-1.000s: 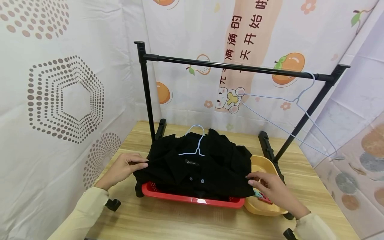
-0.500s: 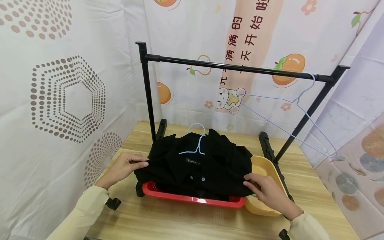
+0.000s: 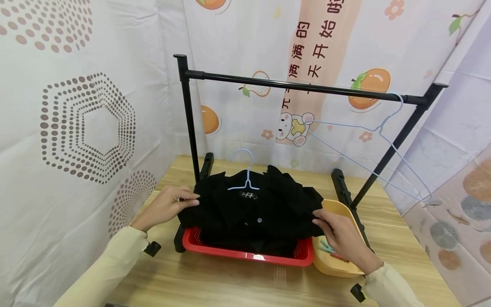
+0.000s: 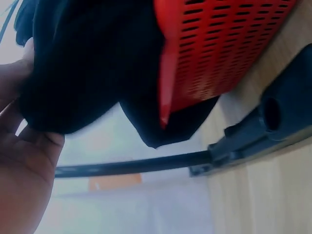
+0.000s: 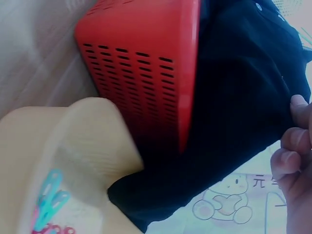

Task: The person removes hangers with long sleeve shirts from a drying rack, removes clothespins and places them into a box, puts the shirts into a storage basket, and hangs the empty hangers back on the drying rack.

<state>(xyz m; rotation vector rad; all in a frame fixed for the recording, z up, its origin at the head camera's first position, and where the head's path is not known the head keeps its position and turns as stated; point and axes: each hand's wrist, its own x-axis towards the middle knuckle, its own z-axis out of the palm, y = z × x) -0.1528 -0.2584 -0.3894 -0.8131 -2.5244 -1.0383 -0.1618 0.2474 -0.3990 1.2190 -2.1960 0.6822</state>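
A black shirt [image 3: 276, 204] with a collar label and buttons lies over a red basket [image 3: 245, 256]. The hook of a light blue wire hanger [image 3: 248, 174] rises from its neck opening; the hanger's arms are hidden inside the cloth. My left hand [image 3: 166, 207] pinches the shirt's left shoulder between thumb and fingers. At the opposite shoulder, my right hand [image 3: 343, 234] pinches the cloth the same way. Seen from the right wrist, the shirt [image 5: 239, 97] hangs past the basket's slotted wall [image 5: 136, 73], and a fold of it dips over the yellow tub's edge.
Behind the basket stands a black clothes rack [image 3: 268, 82] on the wooden table [image 3: 215, 283]. Another blue hanger [image 3: 345, 123] dangles at the bar's right end. Beside the basket, a yellow tub [image 3: 331, 268] holds several clothespins [image 3: 325, 246]. Printed curtains enclose the back and sides.
The right hand has closed on the shirt's right shoulder. Both hands have raised the shirt slightly, and the hanger hook has shifted up and a little left. More of the basket's inside shows.
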